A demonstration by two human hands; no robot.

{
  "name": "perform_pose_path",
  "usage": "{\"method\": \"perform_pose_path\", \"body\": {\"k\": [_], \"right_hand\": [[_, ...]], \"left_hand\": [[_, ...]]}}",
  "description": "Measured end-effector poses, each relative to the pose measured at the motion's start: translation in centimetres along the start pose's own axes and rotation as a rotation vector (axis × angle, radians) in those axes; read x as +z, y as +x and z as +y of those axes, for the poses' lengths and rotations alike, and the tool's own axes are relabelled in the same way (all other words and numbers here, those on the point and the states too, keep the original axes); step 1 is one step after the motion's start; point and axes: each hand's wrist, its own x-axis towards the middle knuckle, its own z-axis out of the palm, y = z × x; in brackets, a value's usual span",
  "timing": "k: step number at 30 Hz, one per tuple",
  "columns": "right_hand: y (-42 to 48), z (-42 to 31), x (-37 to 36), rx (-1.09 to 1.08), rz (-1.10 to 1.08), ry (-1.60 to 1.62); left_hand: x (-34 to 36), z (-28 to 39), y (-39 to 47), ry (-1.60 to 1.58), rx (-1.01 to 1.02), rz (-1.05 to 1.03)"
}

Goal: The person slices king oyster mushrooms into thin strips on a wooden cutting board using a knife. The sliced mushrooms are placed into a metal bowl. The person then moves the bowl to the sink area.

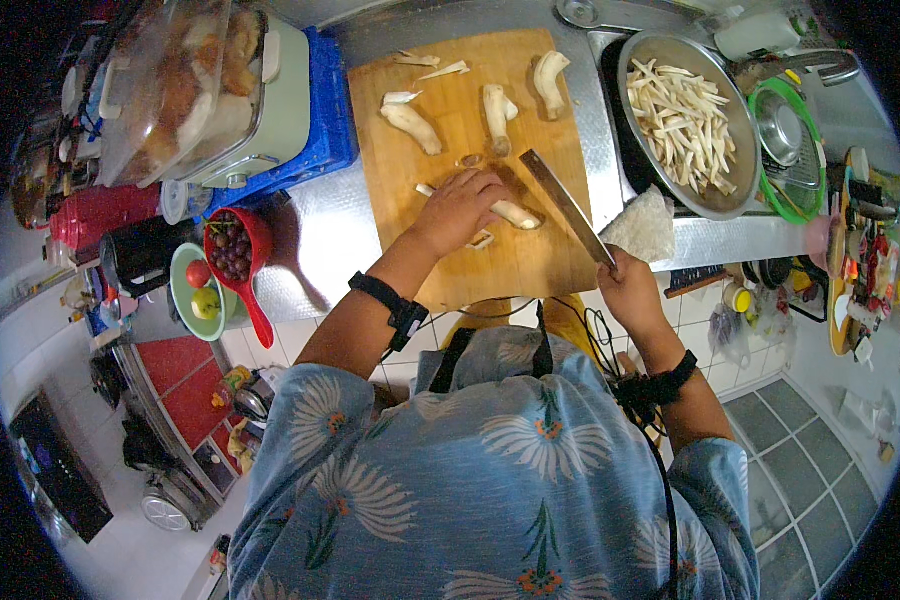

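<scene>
My left hand [461,210] rests on the wooden cutting board [450,277], its fingers curled over a pale mushroom stem [521,216] that looks like king oyster. One end of the stem shows past the fingertips; its middle is hidden under the hand. My right hand [630,289] grips the handle of a kitchen knife [570,210], whose blade slants over the board's right side, apart from the stem. Farther up the board lie a left mushroom [412,127], a middle mushroom [497,124] and a right mushroom [550,84]. Thin trimmings [446,70] lie near the far edge.
Right of the board, a metal bowl [750,161] holds pale mushroom strips [679,124]; a crumpled cloth [641,225] lies nearer. A green-rimmed basket [817,184] stands beyond. Leftward are a lidded food container [289,112], a red colander of grapes [259,315] and a green bowl [182,319] of fruit.
</scene>
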Motion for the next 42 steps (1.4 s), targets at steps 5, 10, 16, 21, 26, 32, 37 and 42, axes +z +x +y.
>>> {"method": "perform_pose_path", "body": {"k": [5,10,16,21,26,32,37,42], "right_hand": [[0.6,-2.3,-1.0,-0.076,-0.082,-0.077],[1.9,-4.2,-0.9,-0.166,-0.144,-0.162],[3.0,-5.6,0.4,-0.231,-0.166,-0.293],[3.4,-6.5,0.1,-0.200,-0.228,-0.375],[4.6,-5.0,2.9,-0.152,-0.222,-0.418],[3.1,-3.3,3.3,-0.325,-0.097,-0.153],[1.9,-3.0,1.0,-0.198,-0.122,-0.003],[1.9,0.8,-0.3,0.191,-0.261,0.534]], "left_hand": [[0.1,0.0,-0.6,0.031,-0.046,0.060],[-2.2,1.2,-3.1,0.165,-0.378,0.299],[-1.0,1.2,-3.9,0.200,-0.485,0.328],[1.7,-0.4,-3.3,0.068,-0.533,0.378],[1.3,0.0,-2.9,0.104,-0.563,0.289],[-0.1,0.4,-4.5,0.094,-0.533,0.320],[-0.1,0.8,-7.2,0.006,-0.531,0.300],[2.2,2.7,-5.4,-0.100,-0.522,0.368]]}}
